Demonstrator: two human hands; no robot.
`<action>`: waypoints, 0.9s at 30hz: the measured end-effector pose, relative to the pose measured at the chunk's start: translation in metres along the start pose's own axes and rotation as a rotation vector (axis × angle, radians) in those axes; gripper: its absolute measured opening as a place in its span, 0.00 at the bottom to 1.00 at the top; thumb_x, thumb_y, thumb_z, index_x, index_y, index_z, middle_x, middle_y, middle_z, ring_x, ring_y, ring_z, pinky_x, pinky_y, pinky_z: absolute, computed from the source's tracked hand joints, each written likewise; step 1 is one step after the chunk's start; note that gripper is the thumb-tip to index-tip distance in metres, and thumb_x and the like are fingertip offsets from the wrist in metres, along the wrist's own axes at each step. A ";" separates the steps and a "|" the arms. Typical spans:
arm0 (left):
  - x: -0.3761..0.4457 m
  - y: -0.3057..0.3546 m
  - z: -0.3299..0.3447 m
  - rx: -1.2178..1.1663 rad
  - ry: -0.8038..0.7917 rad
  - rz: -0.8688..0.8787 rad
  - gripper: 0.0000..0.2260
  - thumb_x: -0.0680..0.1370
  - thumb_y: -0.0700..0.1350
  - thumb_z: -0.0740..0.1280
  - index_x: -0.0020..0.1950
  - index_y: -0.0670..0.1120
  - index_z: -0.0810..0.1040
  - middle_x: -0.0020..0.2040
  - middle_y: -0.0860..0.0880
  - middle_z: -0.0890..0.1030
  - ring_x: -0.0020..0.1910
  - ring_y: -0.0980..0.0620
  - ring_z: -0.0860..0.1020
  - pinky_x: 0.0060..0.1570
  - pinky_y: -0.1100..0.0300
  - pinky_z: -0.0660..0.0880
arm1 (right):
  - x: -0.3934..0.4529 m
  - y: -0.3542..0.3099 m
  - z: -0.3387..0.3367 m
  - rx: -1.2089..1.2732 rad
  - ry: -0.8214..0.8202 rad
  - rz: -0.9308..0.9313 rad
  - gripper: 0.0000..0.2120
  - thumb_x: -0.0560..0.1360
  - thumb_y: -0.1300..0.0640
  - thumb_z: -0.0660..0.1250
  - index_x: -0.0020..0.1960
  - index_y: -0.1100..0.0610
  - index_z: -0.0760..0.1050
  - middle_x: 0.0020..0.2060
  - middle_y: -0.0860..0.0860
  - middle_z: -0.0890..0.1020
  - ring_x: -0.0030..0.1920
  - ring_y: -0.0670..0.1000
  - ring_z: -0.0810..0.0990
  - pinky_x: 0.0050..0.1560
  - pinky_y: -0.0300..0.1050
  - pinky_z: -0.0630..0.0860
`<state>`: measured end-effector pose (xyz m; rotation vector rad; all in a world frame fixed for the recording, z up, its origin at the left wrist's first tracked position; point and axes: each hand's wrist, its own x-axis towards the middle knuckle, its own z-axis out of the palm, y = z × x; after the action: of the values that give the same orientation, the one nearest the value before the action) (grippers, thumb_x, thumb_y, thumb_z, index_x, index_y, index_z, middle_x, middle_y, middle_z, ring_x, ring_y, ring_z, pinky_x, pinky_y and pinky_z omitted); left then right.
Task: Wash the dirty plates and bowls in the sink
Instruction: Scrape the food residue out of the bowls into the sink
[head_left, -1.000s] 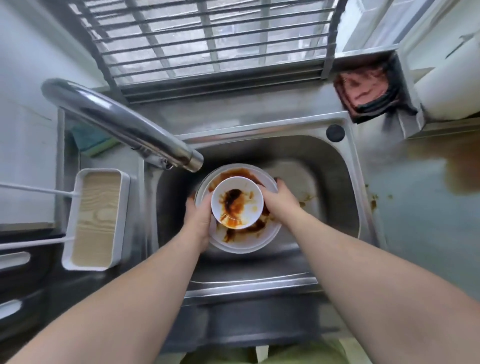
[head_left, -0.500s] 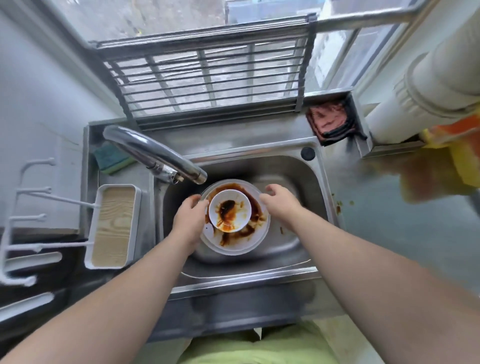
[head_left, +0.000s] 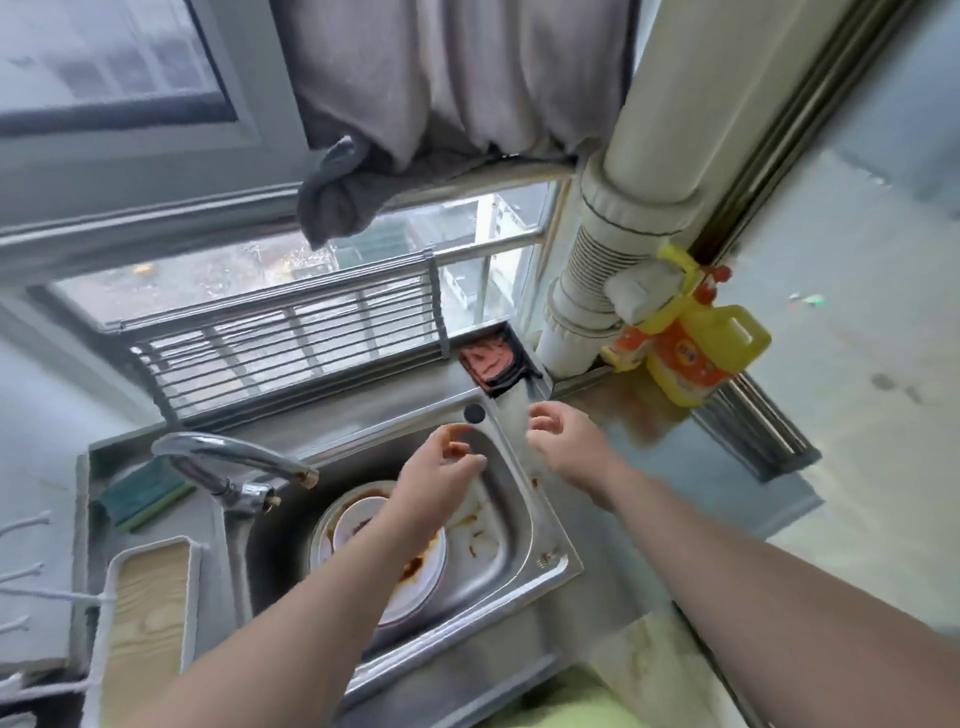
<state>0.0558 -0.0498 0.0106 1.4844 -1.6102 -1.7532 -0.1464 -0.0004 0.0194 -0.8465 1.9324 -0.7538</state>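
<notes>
Head view: the plate (head_left: 415, 587) and bowl (head_left: 358, 525) have been let go and lie stacked in the sink (head_left: 524, 519). Left hand (head_left: 441, 478) and right hand (head_left: 566, 447) are raised, fingers loosely spread, nothing held. Washing is judged not yet begun.

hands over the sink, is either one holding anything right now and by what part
Nothing is held. The left hand and right hand hover with loosely curled fingers, apart from the dirty bowl and plate in the sink.
</notes>
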 end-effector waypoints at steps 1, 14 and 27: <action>0.002 0.014 0.013 0.004 -0.035 0.036 0.13 0.80 0.47 0.72 0.60 0.61 0.78 0.57 0.51 0.82 0.45 0.52 0.81 0.45 0.56 0.77 | -0.002 0.004 -0.022 0.015 0.042 -0.001 0.15 0.78 0.58 0.69 0.64 0.48 0.79 0.56 0.49 0.83 0.52 0.49 0.82 0.49 0.41 0.76; 0.059 0.139 0.211 0.178 -0.185 0.173 0.21 0.76 0.53 0.72 0.69 0.61 0.78 0.62 0.57 0.78 0.56 0.54 0.80 0.56 0.54 0.81 | 0.011 0.060 -0.263 0.058 0.494 -0.026 0.18 0.74 0.61 0.71 0.61 0.45 0.78 0.51 0.47 0.80 0.46 0.47 0.80 0.38 0.35 0.73; 0.108 0.132 0.278 0.207 -0.099 0.066 0.23 0.78 0.51 0.71 0.72 0.63 0.74 0.61 0.59 0.75 0.59 0.54 0.78 0.63 0.51 0.79 | 0.090 0.079 -0.291 0.011 0.355 0.065 0.18 0.81 0.44 0.69 0.65 0.54 0.75 0.57 0.53 0.78 0.35 0.45 0.78 0.35 0.43 0.73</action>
<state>-0.2696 -0.0304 0.0258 1.4333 -1.9189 -1.6905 -0.4593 0.0258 0.0439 -0.6725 2.2527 -0.9230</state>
